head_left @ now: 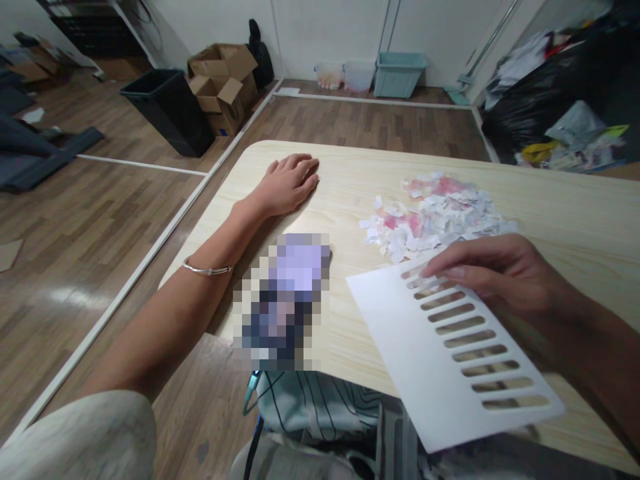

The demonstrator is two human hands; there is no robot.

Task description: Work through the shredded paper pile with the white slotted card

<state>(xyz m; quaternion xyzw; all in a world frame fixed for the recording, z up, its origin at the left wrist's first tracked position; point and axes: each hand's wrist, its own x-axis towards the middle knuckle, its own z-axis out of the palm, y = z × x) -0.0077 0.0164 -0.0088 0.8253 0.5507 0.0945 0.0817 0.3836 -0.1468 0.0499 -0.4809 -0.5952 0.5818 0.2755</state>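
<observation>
Nearest, at the bottom edge: a striped cloth [320, 407] over the lap, below the near rim of the tabletop [345, 167]. Just above it, a white sheet [415, 340] lying flat and slanted, one corner jutting past the tabletop's near edge, with a column of narrow slots cut along its right side. Right hand [500, 273] resting palm down on the upper end of that slotted side, fingers [450, 267] stretched out side by side and pressed flat on the sheet, covering the topmost slots; not curled around anything. To the left of the sheet, a blurred-out object [285, 300] on the tabletop, too pixelated to identify. Alongside it, the left forearm laid across the tabletop's left edge, a thin silver bracelet [207, 269] around it. Farther up, left hand [287, 183] flat on the bare wood, palm down, fingers close together and slightly bent, gripping nothing. To the right of that hand and just beyond the right hand, a loose pile of paper scraps [435, 210], white with some pink and red, spread on the tabletop, close to the sheet's upper corner but apart from the left hand. Beyond the tabletop, wooden floor: a dark bin [170, 110] and open cardboard boxes [223, 83] at left, a pale teal crate [399, 73] by the far wall, black bags [550, 87] with clutter at right.
</observation>
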